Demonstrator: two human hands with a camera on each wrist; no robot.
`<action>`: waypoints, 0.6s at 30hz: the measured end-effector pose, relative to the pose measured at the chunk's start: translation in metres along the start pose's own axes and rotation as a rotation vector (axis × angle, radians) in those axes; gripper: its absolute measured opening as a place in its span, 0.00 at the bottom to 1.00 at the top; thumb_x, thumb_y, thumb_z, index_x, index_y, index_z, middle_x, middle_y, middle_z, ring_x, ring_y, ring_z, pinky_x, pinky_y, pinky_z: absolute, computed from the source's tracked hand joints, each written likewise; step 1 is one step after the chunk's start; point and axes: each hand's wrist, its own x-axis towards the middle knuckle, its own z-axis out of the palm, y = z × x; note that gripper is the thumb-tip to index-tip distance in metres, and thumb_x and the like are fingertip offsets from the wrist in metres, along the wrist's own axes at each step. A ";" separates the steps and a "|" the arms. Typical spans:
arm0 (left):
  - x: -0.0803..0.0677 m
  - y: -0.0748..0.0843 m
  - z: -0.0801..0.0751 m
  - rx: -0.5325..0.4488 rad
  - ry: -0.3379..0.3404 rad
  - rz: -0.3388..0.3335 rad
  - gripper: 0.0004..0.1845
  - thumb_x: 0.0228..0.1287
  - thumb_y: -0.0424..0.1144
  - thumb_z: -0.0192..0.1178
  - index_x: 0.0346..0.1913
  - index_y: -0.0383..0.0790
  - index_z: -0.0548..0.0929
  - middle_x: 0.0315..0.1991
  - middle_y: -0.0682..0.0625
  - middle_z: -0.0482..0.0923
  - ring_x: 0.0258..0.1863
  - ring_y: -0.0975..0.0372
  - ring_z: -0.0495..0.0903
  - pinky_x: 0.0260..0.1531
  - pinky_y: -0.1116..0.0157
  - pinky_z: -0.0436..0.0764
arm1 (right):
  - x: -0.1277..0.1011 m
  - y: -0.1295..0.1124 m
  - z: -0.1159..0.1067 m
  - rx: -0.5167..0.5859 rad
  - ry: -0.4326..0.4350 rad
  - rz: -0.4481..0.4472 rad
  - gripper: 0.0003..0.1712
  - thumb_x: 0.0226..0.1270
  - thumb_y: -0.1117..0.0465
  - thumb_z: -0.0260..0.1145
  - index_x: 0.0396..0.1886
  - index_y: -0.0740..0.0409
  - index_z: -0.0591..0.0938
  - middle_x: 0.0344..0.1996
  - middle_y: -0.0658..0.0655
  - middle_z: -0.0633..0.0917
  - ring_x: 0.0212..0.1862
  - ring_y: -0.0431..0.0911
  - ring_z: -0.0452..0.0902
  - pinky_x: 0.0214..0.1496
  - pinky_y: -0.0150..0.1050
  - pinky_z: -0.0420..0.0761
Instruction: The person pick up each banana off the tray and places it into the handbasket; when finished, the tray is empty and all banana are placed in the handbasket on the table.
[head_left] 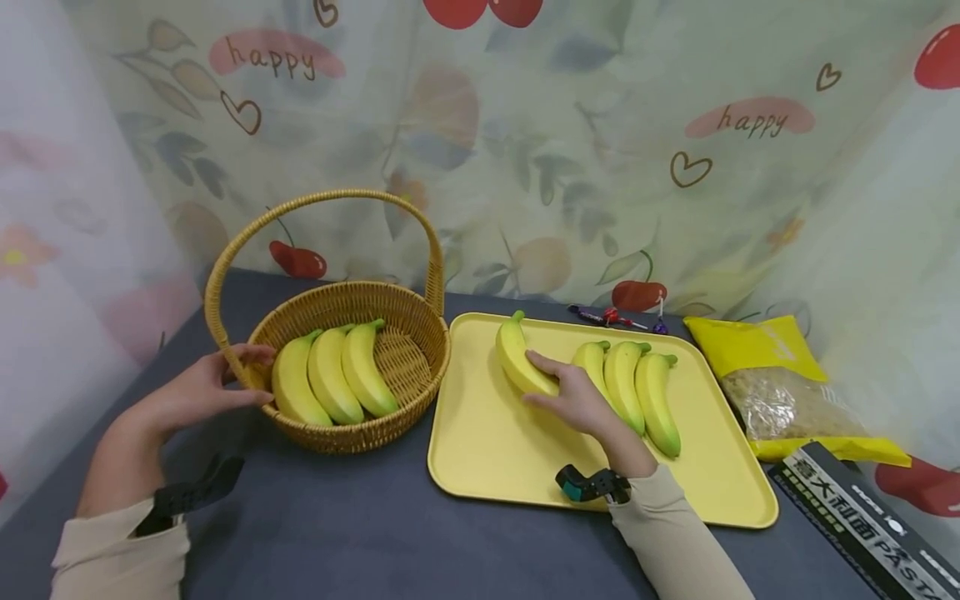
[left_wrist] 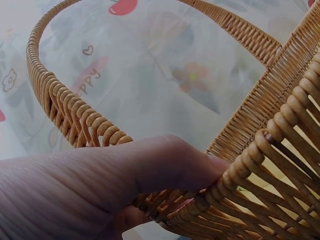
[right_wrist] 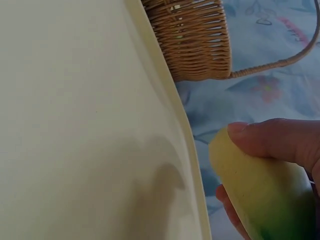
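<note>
My left hand [head_left: 217, 385] grips the left rim of a wicker basket [head_left: 360, 439] near the foot of its tall handle; the thumb lies over the rim in the left wrist view. Three yellow bananas [head_left: 330, 377] lie side by side in the basket's left part. Over the yellow tray [head_left: 480, 454], my right hand [head_left: 573, 396] holds a single banana [head_left: 517, 354] between thumb and fingers. In the right wrist view that banana [right_wrist: 265, 187] shows its greenish end. Just right of this hand, three more bananas [head_left: 624, 383] lie together on the tray, partly hidden by the hand.
Wrapped candies [head_left: 611, 318] lie behind the tray's back edge. On the right are a yellow bag [head_left: 780, 400] with a clear window and a black pasta box [head_left: 862, 525]. A patterned curtain [head_left: 510, 150] stands behind the dark tabletop [head_left: 337, 525].
</note>
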 end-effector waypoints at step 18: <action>0.000 -0.001 0.000 -0.013 -0.004 -0.019 0.34 0.63 0.44 0.60 0.66 0.30 0.62 0.61 0.32 0.67 0.61 0.42 0.64 0.51 0.51 0.71 | -0.004 -0.018 -0.008 0.033 -0.019 -0.056 0.37 0.60 0.60 0.67 0.68 0.60 0.65 0.66 0.61 0.67 0.57 0.53 0.74 0.43 0.35 0.73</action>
